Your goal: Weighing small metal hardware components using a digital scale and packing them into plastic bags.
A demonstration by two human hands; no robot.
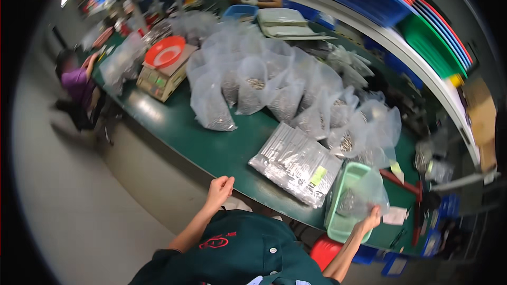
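Observation:
My right hand (pixel 369 221) grips the edge of a clear plastic bag (pixel 369 192) with a small heap of grey parts in its bottom. The bag lies in a pale green plastic tray (pixel 334 221) at the table's near right edge. My left hand (pixel 219 191) is closed in front of the table edge, its fingers curled; whether anything is inside cannot be seen. Between the hands, left of the tray, lies a flat plastic-wrapped pack of silver-grey strips (pixel 296 163) with a yellow-green label.
Many open plastic bags of small metal parts (pixel 256 84) crowd the green table (pixel 174 121). A scale (pixel 163 79) with a red dish (pixel 165 51) stands left. Overhead runs a shelf with blue and green bins (pixel 430 45). A person in purple (pixel 78 84) sits far left.

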